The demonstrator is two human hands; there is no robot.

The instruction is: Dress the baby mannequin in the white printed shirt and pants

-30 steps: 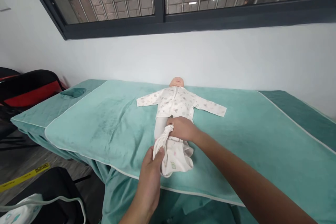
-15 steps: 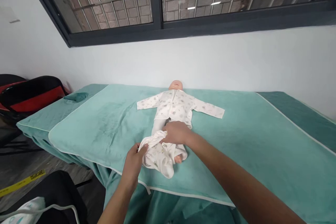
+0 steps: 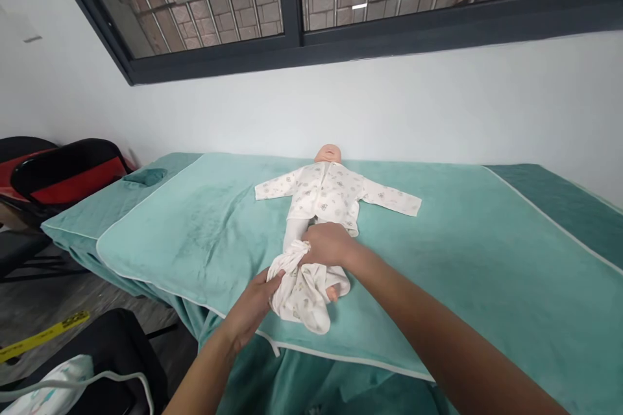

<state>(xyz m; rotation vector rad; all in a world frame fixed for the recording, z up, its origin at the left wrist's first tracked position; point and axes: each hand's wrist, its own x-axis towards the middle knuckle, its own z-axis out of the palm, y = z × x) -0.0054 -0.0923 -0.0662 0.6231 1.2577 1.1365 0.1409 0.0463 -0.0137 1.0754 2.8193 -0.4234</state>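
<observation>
A baby doll [image 3: 328,154] lies on its back, its head toward the wall and its arms spread. It wears a white printed shirt [image 3: 322,191]. White printed baby pants [image 3: 300,295] are bunched around its lower legs, and a bare foot [image 3: 333,292] shows at the right leg opening. My left hand [image 3: 257,303] is closed on the left side of the pants, thumb on top. My right hand [image 3: 327,245] is closed on the gathered waistband between the doll's legs; its fingertips are partly hidden by the cloth.
A green plush cover [image 3: 438,272] spreads over the bed. Behind it stand a white wall [image 3: 389,110] and a barred window. Black and red chairs [image 3: 78,172] are at the left. On a black seat [image 3: 121,343] at the lower left rest a white printed package [image 3: 65,386] and a cable.
My left hand has moved slightly right and down, drawing the left side of the pants inward around the foot. My right hand keeps its grip in nearly the same place.
</observation>
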